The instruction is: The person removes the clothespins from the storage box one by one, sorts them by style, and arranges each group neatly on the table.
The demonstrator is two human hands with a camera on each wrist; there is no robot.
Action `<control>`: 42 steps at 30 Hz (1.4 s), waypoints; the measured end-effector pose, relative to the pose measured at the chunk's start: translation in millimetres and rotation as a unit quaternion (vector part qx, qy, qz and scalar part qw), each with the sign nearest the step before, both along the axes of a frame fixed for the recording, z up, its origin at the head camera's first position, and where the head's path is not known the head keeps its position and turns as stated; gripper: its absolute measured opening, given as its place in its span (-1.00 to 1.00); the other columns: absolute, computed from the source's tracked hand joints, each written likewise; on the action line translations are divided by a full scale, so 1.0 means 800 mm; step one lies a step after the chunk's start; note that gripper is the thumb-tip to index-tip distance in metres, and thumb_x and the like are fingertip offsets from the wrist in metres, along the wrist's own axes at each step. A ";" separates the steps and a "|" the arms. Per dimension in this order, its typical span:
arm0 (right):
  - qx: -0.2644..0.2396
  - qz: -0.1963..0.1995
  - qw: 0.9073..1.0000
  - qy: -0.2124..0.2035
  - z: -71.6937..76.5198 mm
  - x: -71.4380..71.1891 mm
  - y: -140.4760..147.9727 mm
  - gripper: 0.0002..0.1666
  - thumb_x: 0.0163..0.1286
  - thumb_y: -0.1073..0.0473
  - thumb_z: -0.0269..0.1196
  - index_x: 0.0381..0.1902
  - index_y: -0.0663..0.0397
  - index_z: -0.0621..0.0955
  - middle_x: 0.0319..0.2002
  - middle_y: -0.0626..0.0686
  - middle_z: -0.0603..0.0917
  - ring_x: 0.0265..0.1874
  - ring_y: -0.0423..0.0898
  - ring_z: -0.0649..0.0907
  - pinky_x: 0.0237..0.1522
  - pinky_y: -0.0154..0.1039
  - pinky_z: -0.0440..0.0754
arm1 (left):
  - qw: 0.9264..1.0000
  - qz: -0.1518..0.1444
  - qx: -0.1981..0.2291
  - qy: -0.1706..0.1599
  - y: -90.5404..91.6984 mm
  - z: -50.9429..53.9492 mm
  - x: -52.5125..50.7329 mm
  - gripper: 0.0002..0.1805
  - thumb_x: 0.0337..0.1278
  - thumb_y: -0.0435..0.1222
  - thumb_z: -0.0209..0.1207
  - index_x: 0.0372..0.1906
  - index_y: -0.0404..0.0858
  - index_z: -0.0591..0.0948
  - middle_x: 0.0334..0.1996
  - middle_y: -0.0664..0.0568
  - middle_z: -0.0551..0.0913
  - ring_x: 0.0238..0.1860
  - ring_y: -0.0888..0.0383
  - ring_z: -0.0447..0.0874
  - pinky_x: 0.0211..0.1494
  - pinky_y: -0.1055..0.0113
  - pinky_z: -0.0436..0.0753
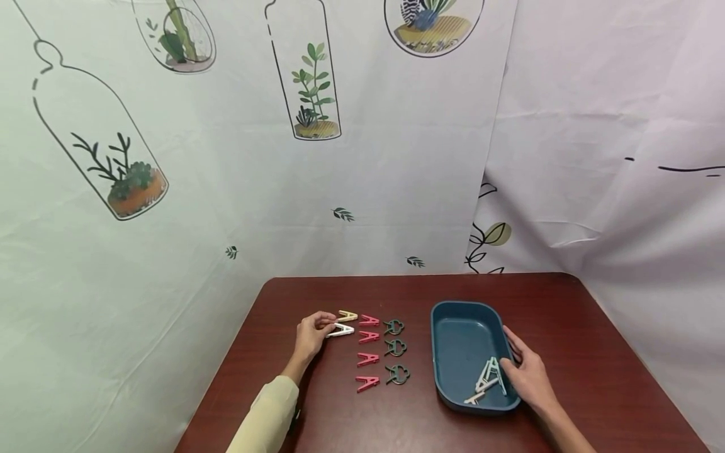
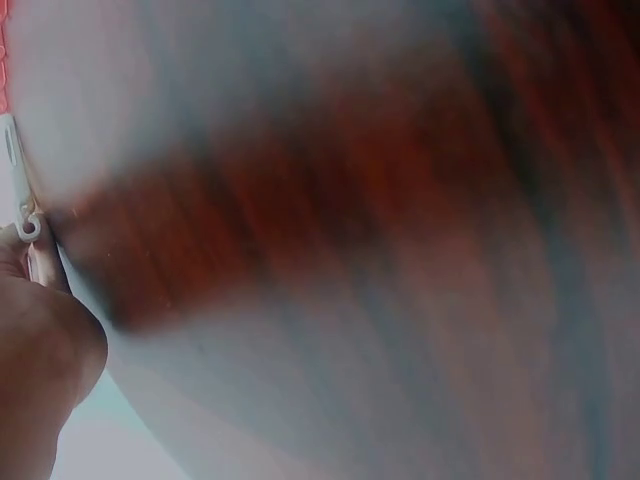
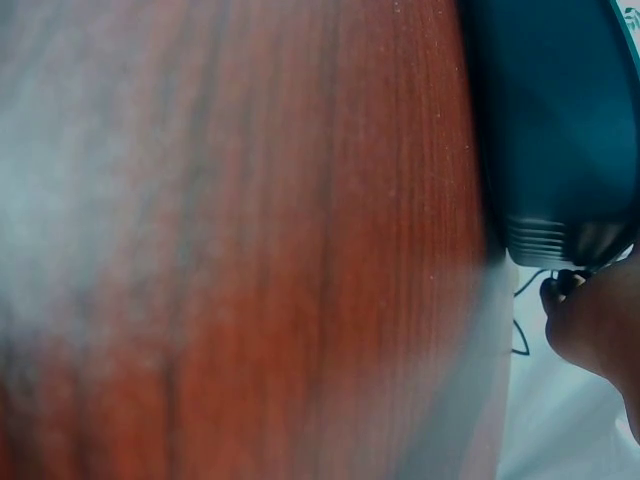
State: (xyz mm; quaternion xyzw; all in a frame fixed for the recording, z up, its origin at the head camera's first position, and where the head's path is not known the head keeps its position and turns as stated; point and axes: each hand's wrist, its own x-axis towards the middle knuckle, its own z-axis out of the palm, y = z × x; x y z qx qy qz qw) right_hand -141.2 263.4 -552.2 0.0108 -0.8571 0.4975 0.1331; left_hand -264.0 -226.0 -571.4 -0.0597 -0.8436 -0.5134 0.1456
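My left hand (image 1: 310, 335) pinches the handle end of a white clothespin (image 1: 343, 329) at the table's left side. The left wrist view shows that clothespin (image 2: 18, 170) at its left edge, by the thumb. Just beyond it lies a yellow clothespin (image 1: 348, 315). To the right run a column of several red clothespins (image 1: 368, 337) and a column of three dark green clips (image 1: 396, 347). My right hand (image 1: 529, 371) grips the right side of a blue tray (image 1: 461, 343), thumb over the rim. Several pale clothespins (image 1: 488, 375) lie in the tray's near right corner.
Everything stands on a dark red-brown wooden table (image 1: 408, 421) with rounded far corners. Behind it hangs a pale cloth (image 1: 385, 189) printed with plants in bottles. A dark strip of something lies by the left forearm, too small to make out.
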 end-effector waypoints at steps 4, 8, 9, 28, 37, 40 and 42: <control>0.007 -0.002 1.000 -0.008 0.000 0.000 0.000 -0.16 0.37 0.50 0.20 0.60 0.30 0.32 0.47 0.37 0.44 0.29 -0.36 0.46 -0.02 -0.74 0.37 | 1.000 0.002 -0.014 0.007 0.000 -0.003 -0.001 -0.81 0.10 -0.59 0.47 -0.20 -0.32 0.80 -0.27 -0.07 0.85 -0.21 0.16 0.83 -0.15 0.46 0.70; 0.012 -0.001 1.000 -0.011 0.001 0.000 -0.001 -0.16 0.37 0.52 0.19 0.60 0.32 0.30 0.48 0.38 0.43 0.38 0.20 0.47 -0.02 -0.76 0.35 | 0.999 0.013 -0.035 -0.001 0.002 -0.001 -0.001 -0.81 0.14 -0.56 0.47 -0.19 -0.27 0.81 -0.27 -0.02 0.86 -0.18 0.10 0.84 -0.12 0.43 0.70; 0.011 -0.001 1.000 -0.011 0.001 0.000 -0.001 -0.16 0.36 0.52 0.19 0.60 0.32 0.30 0.48 0.39 0.42 0.37 0.27 0.45 -0.03 -0.76 0.34 | 0.999 0.016 -0.038 -0.004 0.002 0.000 -0.001 -0.81 0.14 -0.55 0.47 -0.19 -0.26 0.81 -0.26 -0.01 0.86 -0.17 0.09 0.85 -0.11 0.42 0.70; 0.001 0.001 1.000 -0.007 0.001 0.001 -0.002 -0.16 0.36 0.52 0.20 0.60 0.32 0.31 0.47 0.38 0.43 0.31 -0.28 0.48 -0.03 -0.74 0.39 | 0.998 0.035 -0.028 0.052 -0.001 0.012 -0.002 -0.84 0.16 -0.54 0.47 -0.21 -0.27 0.81 -0.28 -0.01 0.86 -0.20 0.02 0.86 -0.16 0.41 0.72; 0.014 -0.005 1.000 -0.016 0.004 0.001 -0.002 -0.16 0.37 0.50 0.20 0.60 0.32 0.30 0.47 0.37 0.44 0.35 0.16 0.47 -0.03 -0.76 0.35 | 0.997 0.036 0.008 0.062 0.027 0.039 -0.014 -0.86 0.27 -0.47 0.43 -0.11 -0.29 0.82 -0.19 -0.02 0.87 -0.13 0.01 0.87 -0.16 0.52 0.67; 0.012 -0.003 1.000 -0.018 0.003 0.000 -0.002 -0.16 0.37 0.50 0.19 0.61 0.33 0.29 0.48 0.37 0.43 0.36 0.22 0.46 -0.03 -0.76 0.36 | 0.997 0.029 0.029 0.067 0.043 0.047 -0.017 -0.81 0.27 -0.49 0.42 -0.04 -0.32 0.81 -0.15 -0.05 0.86 -0.07 -0.04 0.86 -0.13 0.47 0.71; 0.011 -0.002 1.000 -0.018 0.003 0.001 -0.002 -0.16 0.37 0.50 0.18 0.61 0.33 0.29 0.48 0.37 0.43 0.36 0.21 0.46 -0.04 -0.75 0.36 | 0.996 0.022 0.048 0.067 0.056 0.052 -0.018 -0.77 0.27 -0.50 0.41 0.01 -0.33 0.80 -0.10 -0.08 0.85 -0.02 -0.07 0.85 -0.06 0.40 0.74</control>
